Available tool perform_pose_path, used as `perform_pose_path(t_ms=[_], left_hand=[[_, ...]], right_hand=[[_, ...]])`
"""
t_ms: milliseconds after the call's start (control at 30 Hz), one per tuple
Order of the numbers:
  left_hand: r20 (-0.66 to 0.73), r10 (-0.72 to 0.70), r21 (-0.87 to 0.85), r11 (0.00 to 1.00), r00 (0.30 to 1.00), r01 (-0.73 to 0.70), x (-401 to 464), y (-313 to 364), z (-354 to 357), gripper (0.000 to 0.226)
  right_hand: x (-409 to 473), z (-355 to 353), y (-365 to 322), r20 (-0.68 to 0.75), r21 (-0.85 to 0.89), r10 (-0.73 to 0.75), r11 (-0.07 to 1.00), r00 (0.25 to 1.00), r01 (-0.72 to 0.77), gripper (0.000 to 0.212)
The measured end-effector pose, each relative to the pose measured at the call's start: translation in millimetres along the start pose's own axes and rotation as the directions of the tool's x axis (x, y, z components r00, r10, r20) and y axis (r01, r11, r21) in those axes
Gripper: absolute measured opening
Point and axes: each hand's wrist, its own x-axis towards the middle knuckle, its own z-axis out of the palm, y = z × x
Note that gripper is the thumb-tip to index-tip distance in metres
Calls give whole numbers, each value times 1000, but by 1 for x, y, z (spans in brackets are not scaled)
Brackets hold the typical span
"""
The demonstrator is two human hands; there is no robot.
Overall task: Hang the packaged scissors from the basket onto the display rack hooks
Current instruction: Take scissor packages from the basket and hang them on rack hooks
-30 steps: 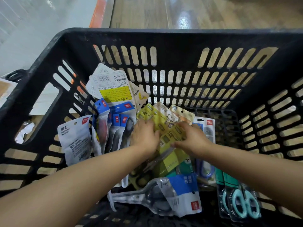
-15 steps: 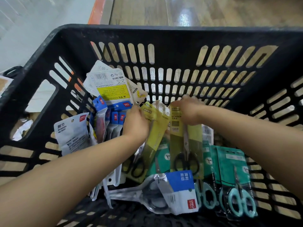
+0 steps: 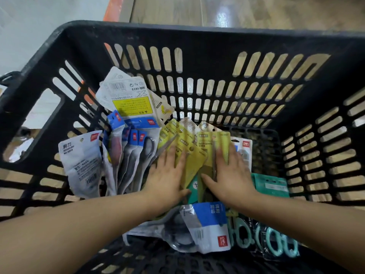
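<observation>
A black slotted basket (image 3: 83, 56) fills most of the frame, with wood-look floor (image 3: 256, 10) along the top edge. At the centre of the frame both hands lie flat, fingers straight and spread, on a fan of yellow scissor packs (image 3: 194, 155): the left hand (image 3: 167, 175) presses the left half of the fan, the right hand (image 3: 229, 173) presses the right half, neither curling round a pack. Left of the hands a row of blue-topped scissor packs (image 3: 132, 147) leans against the basket's left wall, with a white pouch (image 3: 81, 161) further left and a white card with a yellow warning label (image 3: 130, 99) above. Green packs with teal-handled scissors (image 3: 276, 240) lie at lower right, and a blue-and-white pack (image 3: 207, 226) lies at lower centre, just below the wrists
</observation>
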Motion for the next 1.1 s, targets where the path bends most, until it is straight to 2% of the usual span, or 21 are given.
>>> perform_pose_path(t_ms=[267,433,533,700,967,1100], left_hand=[[25,-4,4,1000,1000,4,0,1,-1,89],[-29,-23,-1,1000,999,23,2,4,-7,89],[-93,-55,-32,998,994,52,6,5,-16,91],[-113,-78,-78,995,990,70,10,4,-20,93],[-26,-127,-103,987,992,124,18,5,-5,95],[7,-123,-138,983,992,123,18,2,-4,98]], right_hand=[[5,1,-13,-14,-44,39,998,999,-40,96],[9,2,-19,28,-21,83,996,996,-83,106],[10,-3,-21,7,-11,49,999,999,-49,102],[18,-11,-5,-56,-40,-13,999,998,11,91],[28,-1,9,-39,107,56,993,998,-52,73],[38,-11,9,-22,152,158,976,987,-153,80]])
